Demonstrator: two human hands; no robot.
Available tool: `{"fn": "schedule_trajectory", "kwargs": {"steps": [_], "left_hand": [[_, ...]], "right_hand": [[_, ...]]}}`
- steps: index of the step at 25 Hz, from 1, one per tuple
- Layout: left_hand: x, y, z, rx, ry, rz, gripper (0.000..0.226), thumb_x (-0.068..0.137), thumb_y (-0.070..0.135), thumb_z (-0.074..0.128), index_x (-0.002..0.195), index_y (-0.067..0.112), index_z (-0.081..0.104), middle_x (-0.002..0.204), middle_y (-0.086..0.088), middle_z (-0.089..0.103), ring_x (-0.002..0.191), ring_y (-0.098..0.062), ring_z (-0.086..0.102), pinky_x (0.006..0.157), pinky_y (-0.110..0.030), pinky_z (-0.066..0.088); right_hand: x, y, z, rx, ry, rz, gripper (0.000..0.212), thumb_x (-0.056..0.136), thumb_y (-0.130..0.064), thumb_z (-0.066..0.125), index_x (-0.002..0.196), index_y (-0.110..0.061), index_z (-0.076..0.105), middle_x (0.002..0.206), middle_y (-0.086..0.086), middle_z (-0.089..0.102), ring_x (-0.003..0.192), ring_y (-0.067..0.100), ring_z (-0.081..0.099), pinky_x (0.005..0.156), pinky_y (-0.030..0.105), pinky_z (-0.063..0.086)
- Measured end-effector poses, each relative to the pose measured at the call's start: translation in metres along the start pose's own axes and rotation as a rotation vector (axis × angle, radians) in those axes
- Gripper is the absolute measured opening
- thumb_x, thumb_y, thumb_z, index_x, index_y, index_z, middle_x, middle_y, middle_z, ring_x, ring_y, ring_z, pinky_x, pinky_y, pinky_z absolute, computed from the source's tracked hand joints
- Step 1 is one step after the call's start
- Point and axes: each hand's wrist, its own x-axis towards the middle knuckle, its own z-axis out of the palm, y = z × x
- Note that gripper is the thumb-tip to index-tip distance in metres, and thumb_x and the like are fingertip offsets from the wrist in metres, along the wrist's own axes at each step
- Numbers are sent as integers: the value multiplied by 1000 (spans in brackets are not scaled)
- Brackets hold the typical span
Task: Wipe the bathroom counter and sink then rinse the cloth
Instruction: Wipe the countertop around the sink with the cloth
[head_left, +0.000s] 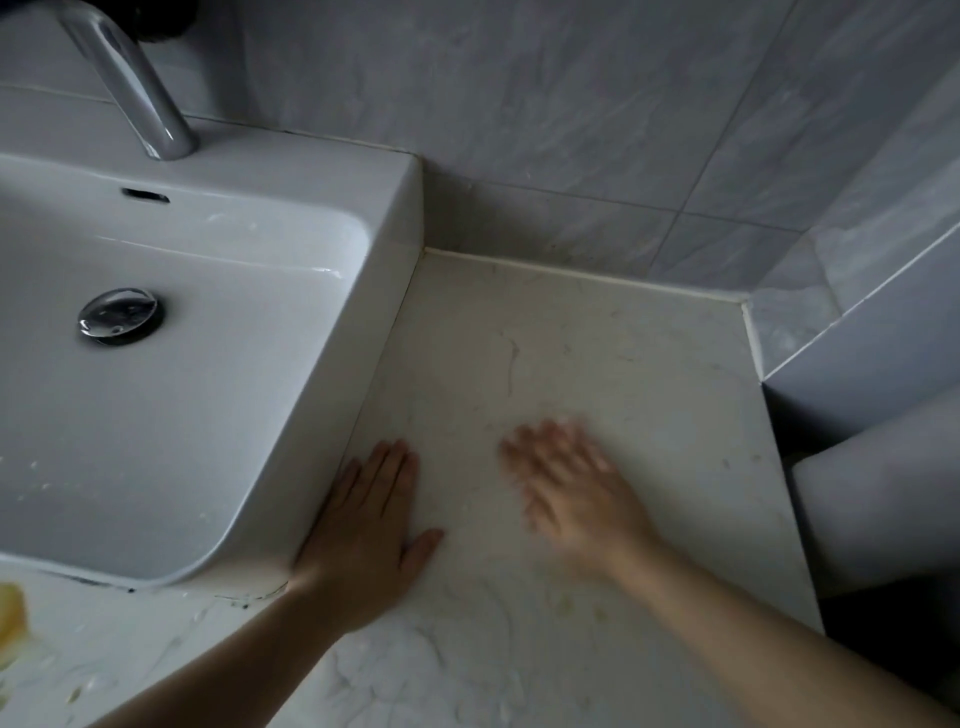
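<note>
Both hands flat, empty: left hand (363, 540), blurred right hand (571, 488) on counter (597, 338). No cloth identifiable; likely soft, pinch anywhere.

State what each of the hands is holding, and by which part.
Nothing is held. The left hand lies flat and open on the counter beside the sink; the right hand, blurred, is spread open over the counter, with no cloth visible.
</note>
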Motion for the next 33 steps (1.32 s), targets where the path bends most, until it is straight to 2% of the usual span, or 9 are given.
{"fn": "schedule_trajectory", "kwargs": {"steps": [5,10,15,19,23,27,29,30,33], "left_hand": [[-4,4,1,1,38,-22,77,92,55,12,136,-2,40,141,-18,44,131,-24,28,108,-35,12],[-4,4,4,-2,136,-13,77,83,53,36,133,-6,43,139,-21,45,131,-26,29,107,-38,17],[-9,7,5,-100,193,-101,78,90,56,25,124,-9,50,128,-26,53,122,-36,48,107,-36,26],[-10,8,3,-121,146,-139,82,90,60,17,124,-7,50,127,-25,54,122,-33,46,107,-34,24],[-9,6,1,-89,87,-112,84,90,61,13,128,-6,47,131,-23,51,126,-28,37,110,-29,13],[-8,4,2,-53,59,-92,76,86,54,30,131,-6,45,136,-23,48,128,-33,43,111,-29,8],[-7,5,2,-30,52,-85,76,84,52,33,131,-7,45,136,-23,48,127,-34,44,109,-32,12],[-7,5,1,-25,52,-82,75,84,51,33,130,-7,45,135,-23,48,127,-34,45,109,-33,14],[-7,5,0,-42,60,-79,75,83,50,34,130,-8,46,134,-25,49,126,-35,46,107,-35,17]], "right_hand": [[66,53,6,58,-107,731,53,97,-35,20,146,-18,30,155,6,26,144,31,17,118,41,2],[160,-22,13,204,-158,423,54,100,-31,23,150,-15,14,159,6,11,146,28,4,117,42,-7],[167,-87,12,275,-133,195,60,99,-28,30,149,-1,9,156,16,17,145,31,9,119,39,-5],[118,-65,8,156,-182,-34,58,93,-43,17,148,-25,25,156,5,24,144,28,16,117,44,2],[53,-5,6,82,-150,193,64,82,-52,16,139,-37,42,149,0,39,139,32,31,112,54,15],[3,70,-6,21,-190,746,58,89,-52,14,145,-40,26,158,-2,19,144,27,13,117,48,6],[12,58,-6,54,-161,881,52,95,-44,19,147,-37,22,159,-2,14,145,26,8,117,47,0],[22,37,-3,71,-136,828,54,95,-43,16,147,-34,22,159,-2,15,146,26,8,118,47,-3],[47,-42,7,121,-125,360,66,85,-44,11,144,-28,35,152,1,34,142,28,25,116,46,4]]}}
